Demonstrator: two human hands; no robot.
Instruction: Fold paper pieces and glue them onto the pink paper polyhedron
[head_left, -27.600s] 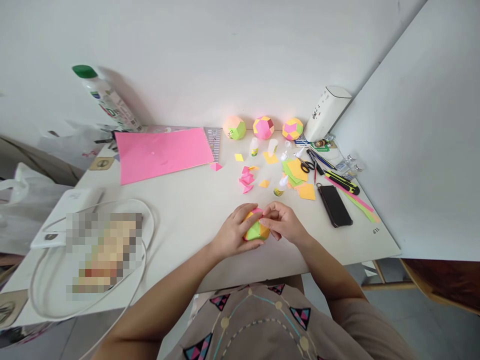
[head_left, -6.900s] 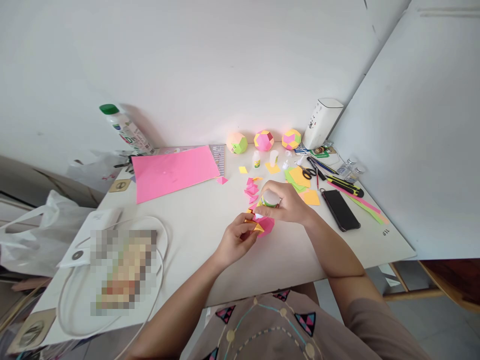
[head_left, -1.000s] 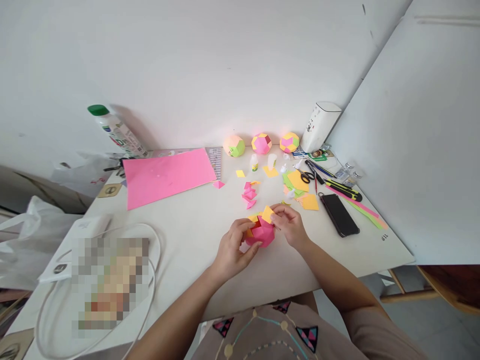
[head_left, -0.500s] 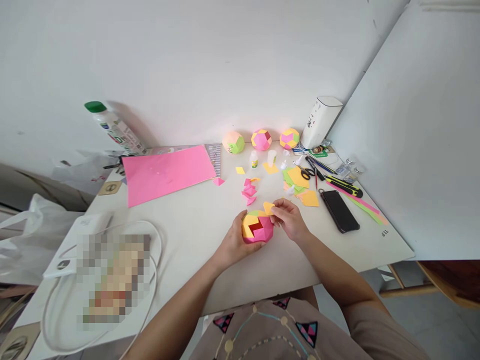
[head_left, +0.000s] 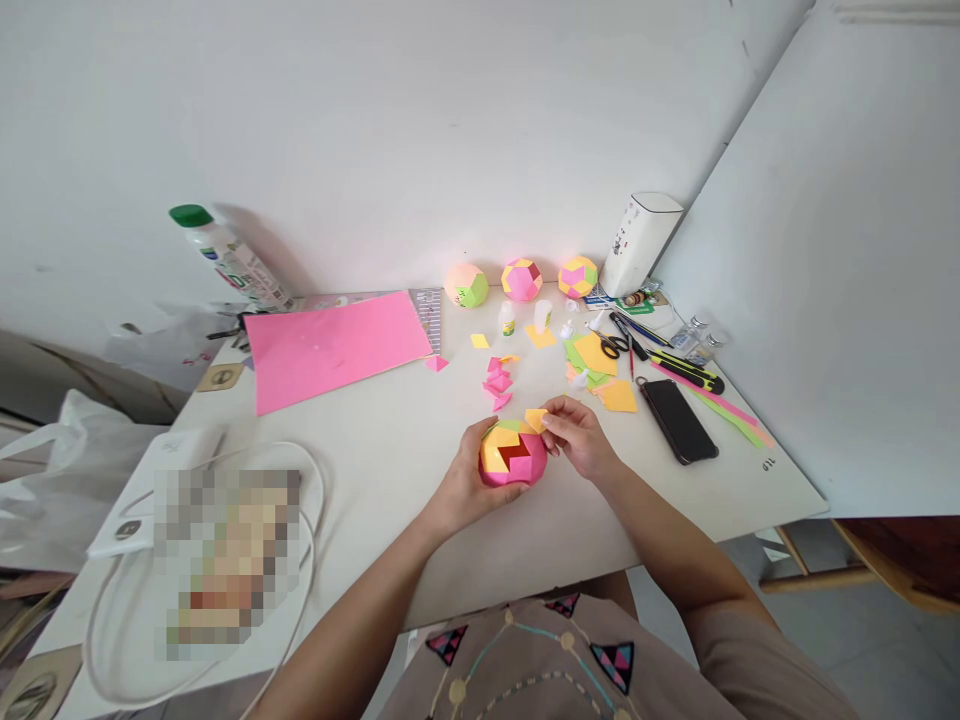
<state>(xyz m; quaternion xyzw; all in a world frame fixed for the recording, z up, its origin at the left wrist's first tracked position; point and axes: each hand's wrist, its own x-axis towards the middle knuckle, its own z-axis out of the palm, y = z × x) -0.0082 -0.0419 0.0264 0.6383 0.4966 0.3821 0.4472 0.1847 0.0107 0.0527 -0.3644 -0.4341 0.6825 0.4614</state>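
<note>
My left hand [head_left: 466, 480] is wrapped round a paper ball [head_left: 531, 462] made of pink, yellow and green facets. A jagged opening in its near side shows a dark red inside. Between the thumb and fingers of my right hand [head_left: 576, 436] is a small yellow paper piece [head_left: 535, 418], held at the ball's upper right edge. Whether the piece touches the ball I cannot tell. Just beyond the ball lie several folded pink paper pieces [head_left: 497, 382], and a yellow paper diamond [head_left: 480, 341] rests farther back.
Three finished-looking paper balls [head_left: 522, 279] stand along the wall. Small glue bottles [head_left: 508, 320], scissors [head_left: 613, 346], paper sheets [head_left: 619, 397], a cutter [head_left: 686, 372] and a black phone [head_left: 679, 421] lie to the right. A pink board [head_left: 341, 350] and white cable [head_left: 319, 500] are on the left.
The paper ball has turned slightly and shifted a little left in my left hand. The yellow piece in my right hand has tilted and sits slightly lower, close to the ball.
</note>
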